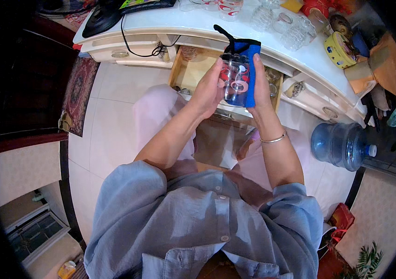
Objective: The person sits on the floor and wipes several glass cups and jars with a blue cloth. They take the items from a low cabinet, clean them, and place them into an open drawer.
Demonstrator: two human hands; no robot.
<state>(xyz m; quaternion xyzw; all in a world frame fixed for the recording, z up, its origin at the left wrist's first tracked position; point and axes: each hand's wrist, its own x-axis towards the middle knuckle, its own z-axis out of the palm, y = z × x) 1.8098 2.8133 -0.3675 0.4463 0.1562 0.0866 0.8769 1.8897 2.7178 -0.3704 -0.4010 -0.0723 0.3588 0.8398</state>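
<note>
Above an open drawer (198, 75), my left hand (209, 87) grips the left side of a clear drinking glass (233, 82) printed with red and pink ovals. A dark band runs around the glass's top; I cannot tell if it is a lid. My right hand (262, 85) presses a blue cloth sleeve (251, 75) with black trim and a black strap (224, 33) against the glass's right side. The sleeve stands behind and beside the glass, not around it. A bracelet circles my right wrist.
On the white cabinet top (184, 24) stand printed glasses (231, 8), ribbed clear glassware (297, 33) and a yellow tin (340, 50). More glassware (189, 53) lies in the drawer. A black cable (125, 36) hangs at left. A large blue water bottle (339, 146) lies on the floor at right.
</note>
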